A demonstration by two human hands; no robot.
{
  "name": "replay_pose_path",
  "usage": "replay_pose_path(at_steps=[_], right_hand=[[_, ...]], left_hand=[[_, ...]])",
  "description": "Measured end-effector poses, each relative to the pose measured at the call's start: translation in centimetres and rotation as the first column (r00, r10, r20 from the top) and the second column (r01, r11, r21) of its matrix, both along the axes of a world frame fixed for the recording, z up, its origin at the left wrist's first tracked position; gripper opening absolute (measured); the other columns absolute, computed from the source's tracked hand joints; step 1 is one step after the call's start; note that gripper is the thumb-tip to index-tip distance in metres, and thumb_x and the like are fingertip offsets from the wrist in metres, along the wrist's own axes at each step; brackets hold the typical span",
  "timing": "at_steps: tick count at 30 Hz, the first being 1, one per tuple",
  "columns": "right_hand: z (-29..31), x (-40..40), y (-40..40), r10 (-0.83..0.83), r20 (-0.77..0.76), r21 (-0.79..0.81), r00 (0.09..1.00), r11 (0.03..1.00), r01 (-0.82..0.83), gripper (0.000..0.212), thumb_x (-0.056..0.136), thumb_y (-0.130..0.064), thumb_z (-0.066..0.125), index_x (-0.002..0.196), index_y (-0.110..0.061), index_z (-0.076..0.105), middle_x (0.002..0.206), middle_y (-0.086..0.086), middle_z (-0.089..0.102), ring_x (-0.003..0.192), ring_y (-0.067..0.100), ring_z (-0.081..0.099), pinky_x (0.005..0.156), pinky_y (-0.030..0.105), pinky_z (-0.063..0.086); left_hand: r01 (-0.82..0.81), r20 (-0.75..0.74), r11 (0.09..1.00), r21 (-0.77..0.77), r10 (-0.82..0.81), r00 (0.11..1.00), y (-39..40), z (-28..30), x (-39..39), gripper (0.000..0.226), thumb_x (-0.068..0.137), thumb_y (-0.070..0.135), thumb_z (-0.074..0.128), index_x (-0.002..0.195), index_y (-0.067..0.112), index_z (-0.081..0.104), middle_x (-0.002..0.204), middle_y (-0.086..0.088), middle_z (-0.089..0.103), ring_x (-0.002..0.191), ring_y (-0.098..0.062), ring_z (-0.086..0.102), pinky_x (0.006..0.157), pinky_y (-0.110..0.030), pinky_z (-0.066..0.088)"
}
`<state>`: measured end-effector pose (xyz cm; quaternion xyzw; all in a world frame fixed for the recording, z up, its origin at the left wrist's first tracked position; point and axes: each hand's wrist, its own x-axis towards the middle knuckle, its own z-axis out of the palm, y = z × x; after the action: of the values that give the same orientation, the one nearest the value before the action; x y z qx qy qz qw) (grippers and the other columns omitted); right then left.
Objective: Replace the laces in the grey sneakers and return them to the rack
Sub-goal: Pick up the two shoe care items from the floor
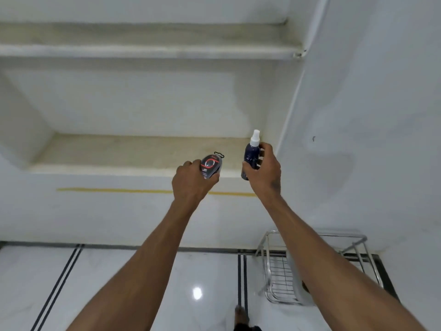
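My left hand (191, 181) grips a small oval pack (210, 166) with a black and red label and a hang tab, held at the front edge of a recessed wall shelf (119, 151). My right hand (265, 170) holds an upright dark blue spray bottle (251, 154) with a white nozzle, close to the shelf's right end. Both arms reach up and forward. A metal wire rack (281, 278) stands on the floor at the lower right, partly hidden behind my right forearm. No grey sneakers or laces are visible.
A second, higher shelf (143, 50) runs across the top of the white wall. A yellow line (107, 190) marks the wall under the lower shelf. The glossy white floor (119, 283) has black stripes. My foot (241, 316) shows at the bottom edge.
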<state>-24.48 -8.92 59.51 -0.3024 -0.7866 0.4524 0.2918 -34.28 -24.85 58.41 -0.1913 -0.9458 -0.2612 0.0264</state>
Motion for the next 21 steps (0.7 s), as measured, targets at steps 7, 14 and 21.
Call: replay_pose_path(at_steps=[7, 14, 21], right_hand=[[-4.1, -4.6, 4.9, -0.04, 0.04, -0.012, 0.998, 0.999, 0.041, 0.05, 0.08, -0.008, 0.072, 0.123, -0.021, 0.048, 0.108, -0.002, 0.064, 0.096, 0.017, 0.062, 0.081, 0.029, 0.049], [-7.1, -8.0, 6.2, -0.044, 0.108, 0.004, 0.993, 0.999, 0.044, 0.048, 0.084, -0.013, 0.073, 0.125, -0.018, 0.048, 0.106, -0.007, 0.058, 0.094, 0.014, 0.058, 0.076, 0.023, 0.042], [-8.7, -8.9, 6.2, -0.065, 0.121, 0.023, 0.99, 0.998, 0.063, 0.053, 0.086, -0.018, 0.074, 0.131, -0.016, 0.047, 0.117, 0.002, 0.06, 0.099, 0.012, 0.055, 0.078, 0.019, 0.039]], left_hand=[[0.044, -0.018, 0.998, -0.043, -0.045, 0.999, 7.0, -3.5, -5.2, 0.053, 0.074, 0.056, 0.069, 0.109, 0.017, 0.065, 0.1, -0.007, 0.065, 0.096, -0.03, 0.058, 0.078, -0.037, 0.049], [0.074, -0.014, 0.993, -0.092, -0.075, 0.997, 10.2, -6.5, -8.7, 0.053, 0.072, 0.052, 0.074, 0.105, 0.011, 0.068, 0.094, -0.012, 0.066, 0.086, -0.035, 0.06, 0.071, -0.037, 0.048], [0.137, 0.058, 0.987, -0.084, -0.132, 0.99, 10.6, -8.6, -10.0, 0.059, 0.071, 0.051, 0.074, 0.11, 0.007, 0.065, 0.096, -0.014, 0.066, 0.085, -0.038, 0.062, 0.07, -0.039, 0.05]])
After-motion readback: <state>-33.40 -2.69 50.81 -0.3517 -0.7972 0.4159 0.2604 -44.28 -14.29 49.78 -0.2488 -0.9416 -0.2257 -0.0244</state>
